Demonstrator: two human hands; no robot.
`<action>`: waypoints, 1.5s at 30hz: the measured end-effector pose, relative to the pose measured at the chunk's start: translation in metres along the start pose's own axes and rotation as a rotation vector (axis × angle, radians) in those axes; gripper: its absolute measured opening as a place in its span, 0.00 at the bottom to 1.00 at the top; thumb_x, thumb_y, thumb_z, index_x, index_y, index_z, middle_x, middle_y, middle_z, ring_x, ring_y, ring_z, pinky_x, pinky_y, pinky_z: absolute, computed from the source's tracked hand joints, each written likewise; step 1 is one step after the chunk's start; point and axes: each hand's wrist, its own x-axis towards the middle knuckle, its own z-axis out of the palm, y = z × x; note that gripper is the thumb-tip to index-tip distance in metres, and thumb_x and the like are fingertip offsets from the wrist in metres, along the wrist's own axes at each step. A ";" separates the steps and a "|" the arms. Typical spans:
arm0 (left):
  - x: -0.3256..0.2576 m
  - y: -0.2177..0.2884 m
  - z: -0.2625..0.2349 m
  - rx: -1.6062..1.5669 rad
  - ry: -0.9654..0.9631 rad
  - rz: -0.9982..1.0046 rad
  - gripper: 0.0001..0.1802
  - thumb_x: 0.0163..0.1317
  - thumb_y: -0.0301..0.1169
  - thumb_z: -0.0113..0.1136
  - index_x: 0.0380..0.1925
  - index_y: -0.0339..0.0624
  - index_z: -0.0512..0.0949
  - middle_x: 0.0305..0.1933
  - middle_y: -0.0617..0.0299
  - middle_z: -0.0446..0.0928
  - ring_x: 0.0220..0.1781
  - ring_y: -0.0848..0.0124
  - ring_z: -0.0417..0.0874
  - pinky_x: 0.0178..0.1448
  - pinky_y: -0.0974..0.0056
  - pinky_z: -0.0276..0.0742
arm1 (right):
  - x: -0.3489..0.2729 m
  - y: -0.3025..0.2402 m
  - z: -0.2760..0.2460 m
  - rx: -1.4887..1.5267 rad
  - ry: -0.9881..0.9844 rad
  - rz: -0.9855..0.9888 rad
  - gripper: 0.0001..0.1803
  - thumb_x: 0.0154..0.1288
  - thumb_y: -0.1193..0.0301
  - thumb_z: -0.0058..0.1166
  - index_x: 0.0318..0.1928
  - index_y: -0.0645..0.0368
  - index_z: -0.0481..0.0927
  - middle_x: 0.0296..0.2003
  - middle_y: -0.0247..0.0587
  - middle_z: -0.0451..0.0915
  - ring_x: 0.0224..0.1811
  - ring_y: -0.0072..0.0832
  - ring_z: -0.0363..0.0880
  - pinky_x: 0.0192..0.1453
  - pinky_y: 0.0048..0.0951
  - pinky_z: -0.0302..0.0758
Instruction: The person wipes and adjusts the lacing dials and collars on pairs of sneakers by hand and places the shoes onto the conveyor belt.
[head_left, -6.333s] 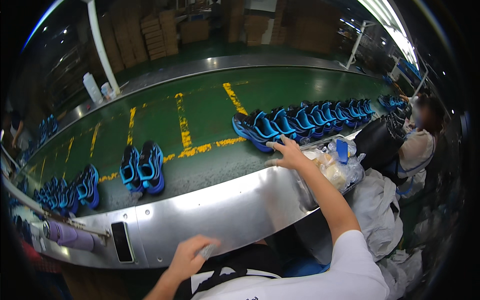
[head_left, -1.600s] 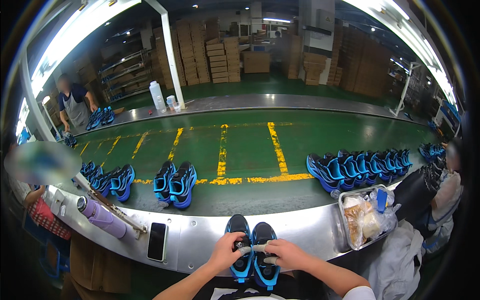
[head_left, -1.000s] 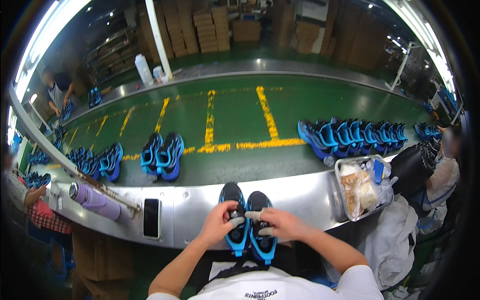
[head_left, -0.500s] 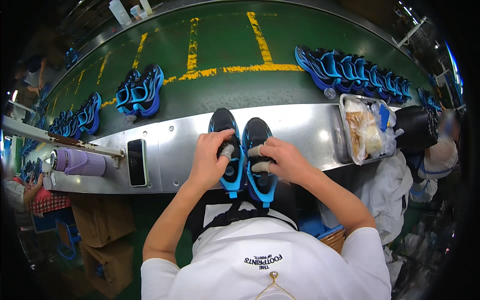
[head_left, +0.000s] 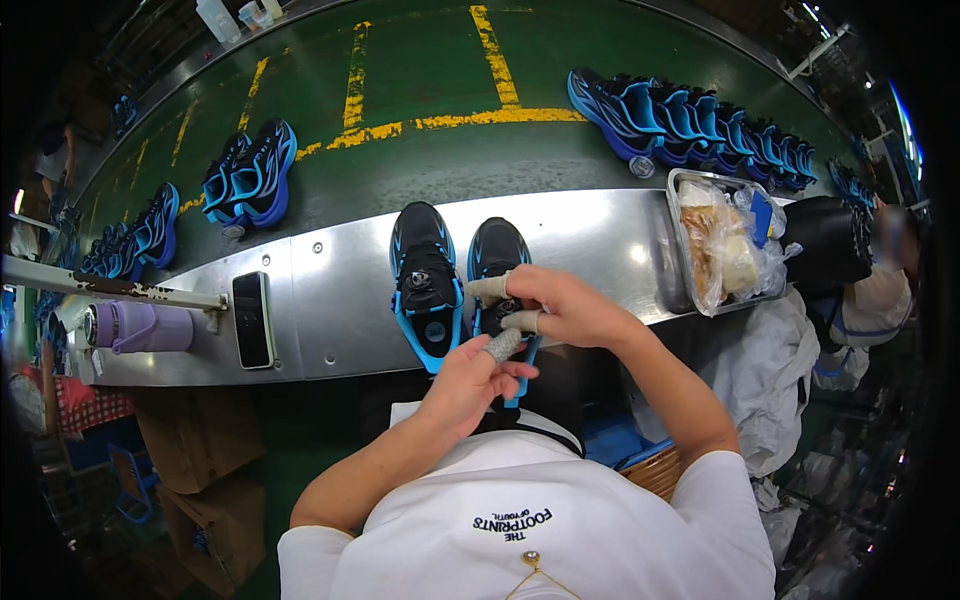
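Steel counter (head_left: pixel 590 240) beside yellow-lined green surface (head_left: pixel 430 75), right hand (head_left: pixel 575 308) over shoe (head_left: pixel 498 245), left hand (head_left: pixel 462 388) near its heel, both grips unclear.

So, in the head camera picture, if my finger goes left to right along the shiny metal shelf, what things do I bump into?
Purple bottle → phone → left shoe → right shoe → tray with plastic bags in it.
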 end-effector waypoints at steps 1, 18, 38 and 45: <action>0.006 -0.008 0.011 0.009 0.131 0.116 0.16 0.72 0.30 0.47 0.54 0.33 0.71 0.41 0.51 0.80 0.34 0.70 0.81 0.33 0.70 0.76 | 0.002 -0.017 0.000 -0.043 0.072 0.062 0.19 0.55 0.72 0.63 0.49 0.55 0.80 0.34 0.44 0.73 0.38 0.38 0.75 0.43 0.34 0.73; 0.022 -0.013 0.027 0.177 0.326 0.127 0.16 0.69 0.23 0.45 0.54 0.31 0.73 0.55 0.51 0.77 0.58 0.63 0.80 0.35 0.69 0.81 | -0.015 -0.003 -0.009 0.047 0.145 0.026 0.26 0.54 0.72 0.64 0.57 0.50 0.81 0.31 0.34 0.70 0.33 0.27 0.69 0.39 0.28 0.70; 0.032 -0.020 0.036 0.093 0.332 0.195 0.12 0.70 0.27 0.51 0.50 0.34 0.76 0.49 0.48 0.81 0.33 0.72 0.85 0.33 0.73 0.80 | -0.029 0.013 -0.007 0.233 0.205 0.154 0.17 0.57 0.73 0.62 0.49 0.57 0.80 0.34 0.40 0.76 0.36 0.36 0.76 0.41 0.34 0.74; 0.036 -0.020 0.035 0.157 0.314 0.126 0.17 0.68 0.22 0.44 0.55 0.31 0.72 0.55 0.52 0.77 0.59 0.61 0.80 0.35 0.68 0.81 | -0.027 0.010 -0.007 0.018 0.255 0.083 0.26 0.59 0.72 0.60 0.60 0.48 0.78 0.32 0.35 0.74 0.35 0.24 0.71 0.42 0.26 0.70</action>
